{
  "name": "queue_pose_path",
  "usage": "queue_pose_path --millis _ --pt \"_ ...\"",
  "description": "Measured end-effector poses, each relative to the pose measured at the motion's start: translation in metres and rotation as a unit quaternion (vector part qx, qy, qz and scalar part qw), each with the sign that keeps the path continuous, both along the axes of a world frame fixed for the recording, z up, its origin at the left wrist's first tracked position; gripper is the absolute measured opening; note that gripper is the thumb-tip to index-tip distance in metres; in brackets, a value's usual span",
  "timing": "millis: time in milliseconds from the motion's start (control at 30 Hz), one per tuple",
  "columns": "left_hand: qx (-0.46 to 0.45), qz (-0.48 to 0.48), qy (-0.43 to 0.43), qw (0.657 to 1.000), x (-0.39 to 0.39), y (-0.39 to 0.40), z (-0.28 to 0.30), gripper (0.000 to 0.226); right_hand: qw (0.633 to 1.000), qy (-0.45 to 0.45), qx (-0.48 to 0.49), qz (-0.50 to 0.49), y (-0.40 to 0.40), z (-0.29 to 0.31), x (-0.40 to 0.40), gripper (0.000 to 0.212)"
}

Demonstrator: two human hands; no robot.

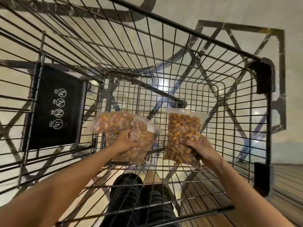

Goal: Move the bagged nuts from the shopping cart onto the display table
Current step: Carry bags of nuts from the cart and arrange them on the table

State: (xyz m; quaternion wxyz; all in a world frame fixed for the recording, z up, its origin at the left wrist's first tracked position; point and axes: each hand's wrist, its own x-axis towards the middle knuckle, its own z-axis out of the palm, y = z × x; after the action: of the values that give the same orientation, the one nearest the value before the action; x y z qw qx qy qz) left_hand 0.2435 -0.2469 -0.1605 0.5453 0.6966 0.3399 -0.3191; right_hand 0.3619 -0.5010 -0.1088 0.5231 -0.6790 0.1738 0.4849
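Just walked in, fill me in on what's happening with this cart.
A person is reaching into a wire shopping cart with both bare hands. The left hand grips two overlapping clear bags of nuts, and the right hand grips a third bag of nuts. All three are held inside the basket, above its floor. No display table is in view.

Orange-brown nuts in clear bags [182, 128]; black wire cart [196, 38]; black flap [55, 108], white symbols

Shopping cart [205, 99]: black wire basket. Two overlapping clear bags of nuts [124, 128] at 9 o'clock; one bag of nuts [183, 126] at 3 o'clock, tilted upright.
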Motion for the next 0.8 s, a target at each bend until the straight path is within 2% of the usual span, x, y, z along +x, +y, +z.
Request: queue_pose_path --millis 100,200,300,367,500,667,733,800 --pt "-0.04 0.057 0.036 0.997 0.004 -0.003 -0.001 0.071 1.0 0.011 0.01 -0.012 -0.003 0.0 0.001 0.045" --pt "-0.049 0.067 0.058 0.995 0.0 -0.008 -0.002 0.075 1.0 0.015 0.008 -0.012 -0.005 -0.001 -0.001 0.051" --pt "-0.064 0.082 0.068 0.992 0.0 -0.007 -0.002 0.092 1.0 0.02 0.004 -0.007 -0.004 0.001 -0.002 0.034" --pt "-0.094 0.099 0.087 0.987 0.003 -0.004 0.006 0.099 1.0 0.024 0.005 -0.008 -0.004 0.003 -0.002 0.032" --pt "-0.259 0.157 0.15 0.941 0.014 0.003 0.043 0.116 0.999 0.024 0.007 -0.032 0.002 0.019 0.0 0.068" --pt "-0.347 0.295 0.113 0.883 0.023 0.001 0.089 0.094 0.994 0.027 0.046 -0.099 0.005 0.056 0.006 0.075" --pt "-0.363 0.331 0.105 0.865 0.028 -0.003 0.107 0.096 0.991 0.015 0.062 -0.115 0.002 0.076 0.008 0.075" --pt "-0.364 0.337 0.099 0.863 0.033 -0.005 0.124 0.105 0.988 0.002 0.071 -0.138 -0.003 0.098 0.008 0.071"
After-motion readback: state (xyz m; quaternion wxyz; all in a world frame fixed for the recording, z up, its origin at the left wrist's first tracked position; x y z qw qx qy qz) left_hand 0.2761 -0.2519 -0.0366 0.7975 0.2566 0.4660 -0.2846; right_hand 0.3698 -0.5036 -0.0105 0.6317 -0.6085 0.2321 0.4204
